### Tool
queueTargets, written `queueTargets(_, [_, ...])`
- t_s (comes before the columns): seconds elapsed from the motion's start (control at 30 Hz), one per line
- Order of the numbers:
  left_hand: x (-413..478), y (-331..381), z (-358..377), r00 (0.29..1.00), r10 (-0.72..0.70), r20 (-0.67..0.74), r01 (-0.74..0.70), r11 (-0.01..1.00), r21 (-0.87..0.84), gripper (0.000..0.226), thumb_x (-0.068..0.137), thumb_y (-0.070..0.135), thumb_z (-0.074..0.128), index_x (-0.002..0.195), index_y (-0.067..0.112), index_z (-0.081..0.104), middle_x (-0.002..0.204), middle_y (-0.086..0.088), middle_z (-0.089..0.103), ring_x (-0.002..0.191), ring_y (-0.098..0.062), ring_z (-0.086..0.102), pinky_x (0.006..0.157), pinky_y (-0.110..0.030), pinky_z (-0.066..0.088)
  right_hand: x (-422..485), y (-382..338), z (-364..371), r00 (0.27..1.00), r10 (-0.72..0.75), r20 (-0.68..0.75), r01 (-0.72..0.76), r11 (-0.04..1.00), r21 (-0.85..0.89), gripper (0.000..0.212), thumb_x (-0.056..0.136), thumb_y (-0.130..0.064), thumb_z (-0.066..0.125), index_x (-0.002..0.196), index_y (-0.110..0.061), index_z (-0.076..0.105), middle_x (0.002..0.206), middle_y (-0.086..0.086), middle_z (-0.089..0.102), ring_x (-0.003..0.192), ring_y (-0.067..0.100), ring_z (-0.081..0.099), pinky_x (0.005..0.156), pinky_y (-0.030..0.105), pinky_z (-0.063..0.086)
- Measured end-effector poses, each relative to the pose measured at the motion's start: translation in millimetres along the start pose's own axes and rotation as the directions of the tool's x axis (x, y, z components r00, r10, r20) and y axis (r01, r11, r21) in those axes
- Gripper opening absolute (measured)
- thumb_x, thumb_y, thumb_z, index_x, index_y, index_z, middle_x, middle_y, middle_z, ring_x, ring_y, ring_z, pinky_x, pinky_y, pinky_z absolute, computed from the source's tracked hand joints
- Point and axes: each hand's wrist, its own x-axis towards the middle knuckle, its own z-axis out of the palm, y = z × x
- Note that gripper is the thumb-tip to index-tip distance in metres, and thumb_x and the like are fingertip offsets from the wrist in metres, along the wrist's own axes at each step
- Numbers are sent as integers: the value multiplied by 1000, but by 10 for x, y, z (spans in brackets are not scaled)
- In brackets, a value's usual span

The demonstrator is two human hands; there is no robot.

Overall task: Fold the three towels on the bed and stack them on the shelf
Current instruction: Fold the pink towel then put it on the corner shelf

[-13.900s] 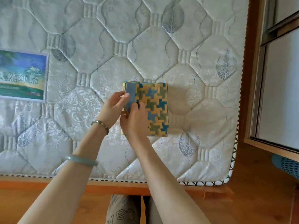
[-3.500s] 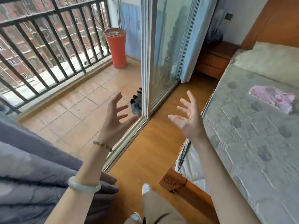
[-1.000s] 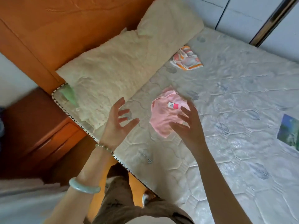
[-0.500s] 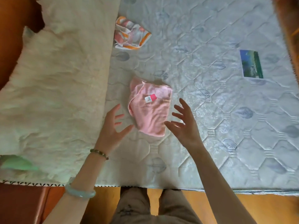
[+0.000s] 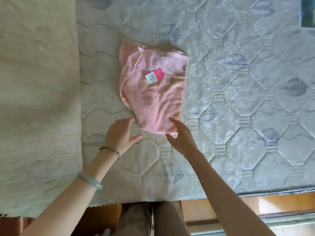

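One pink towel (image 5: pixel 153 92) lies loosely bunched on the quilted mattress (image 5: pixel 238 116), just right of a cream blanket (image 5: pixel 37 99) — a pink-and-white tag (image 5: pixel 154 76) on its upper face. Both hands are empty, fingers spread. Left hand (image 5: pixel 120 136) is at the towel's near left corner, fingertips just beside the edge; contact unclear. Right hand (image 5: pixel 181 136) sits at the near right corner, fingertips over the towel's lower edge — touching or hovering, cannot tell. Beaded bracelet (image 5: pixel 110 149) at the left wrist, pale green bangle (image 5: pixel 90 180) further up the forearm. Wooden floor (image 5: pixel 247 205) below the mattress edge.
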Motion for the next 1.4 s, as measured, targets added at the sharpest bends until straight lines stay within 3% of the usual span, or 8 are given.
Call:
queueTargets(0.23, [377, -39, 903, 995, -101, -23, 104, 968, 229, 80, 55, 46, 85, 110, -1, 52, 102, -17, 59, 91, -35, 56, 71, -42, 47, 437, 692, 483, 975, -207, 84, 223, 875, -430, 76, 70, -29, 81, 135, -18, 44, 144, 16, 43, 133, 35, 41, 103, 52, 40])
queueTargets(0.43, [561, 243, 1198, 969, -106, -222, 71, 984, -161, 74, 68, 28, 80, 126, -3, 45, 126, -19, 51, 115, -33, 49, 97, -41, 45, 552, 854, 639, 929, -313, -197, 230, 906, -356, 33, 73, -4, 67, 106, -10, 68, 119, 9, 65, 120, 23, 48, 84, 39, 50])
queueTargets(0.6, [774, 395, 1109, 913, -227, -339, 105, 934, -343, 37, 74, 9, 66, 104, -3, 49, 110, -22, 51, 103, -35, 49, 85, -42, 48, 527, 638, 242, 904, -162, -396, 141, 987, -82, 27, 87, -11, 47, 106, 0, 63, 103, 12, 69, 98, 30, 63, 84, 32, 53])
queueTargets(0.7, [902, 387, 968, 861, -319, -396, 174, 916, -361, 22, 72, -2, 51, 95, -2, 50, 98, -20, 51, 92, -35, 50, 74, -35, 44, 430, 434, -116, 846, -136, -515, 144, 989, -25, 27, 89, -12, 45, 104, 2, 63, 94, 12, 68, 88, 28, 64, 77, 17, 47])
queueTargets(0.8, [963, 310, 766, 820, -375, -432, 246, 913, -326, 27, 75, -4, 51, 102, 0, 53, 100, -18, 57, 89, -35, 55, 68, -38, 44, 345, 269, -437, 796, -131, -591, 164, 986, 3, 24, 90, -10, 45, 104, -1, 63, 91, 5, 64, 79, 27, 64, 66, 29, 53])
queueTargets(0.97, [821, 250, 106, 852, -216, -477, 200, 976, -84, 16, 80, 6, 52, 95, 4, 56, 81, -18, 61, 74, -38, 57, 65, -44, 45, 247, -2, -815, 725, -210, -656, 197, 976, -95, 27, 88, -1, 47, 106, 0, 67, 96, 10, 67, 88, 27, 64, 78, 29, 51])
queueTargets(1.13, [494, 387, -805, 873, -91, -480, 196, 965, 174, 20, 70, 0, 59, 90, 2, 61, 78, -16, 62, 74, -37, 57, 77, -49, 46, 69, -386, -1164, 709, -272, -650, 222, 962, -160, 32, 84, 8, 49, 106, -4, 70, 94, 10, 70, 89, 22, 60, 82, 4, 39])
queueTargets(1.4, [54, 580, -1867, 865, -174, -471, 228, 972, 60, 18, 74, 11, 58, 91, 4, 55, 92, -18, 53, 86, -36, 50, 57, -42, 46, -219, -1094, -1890, 647, -401, -649, 330, 914, -236, 35, 79, 5, 44, 101, -2, 71, 92, 12, 71, 87, 33, 64, 79, 19, 43])
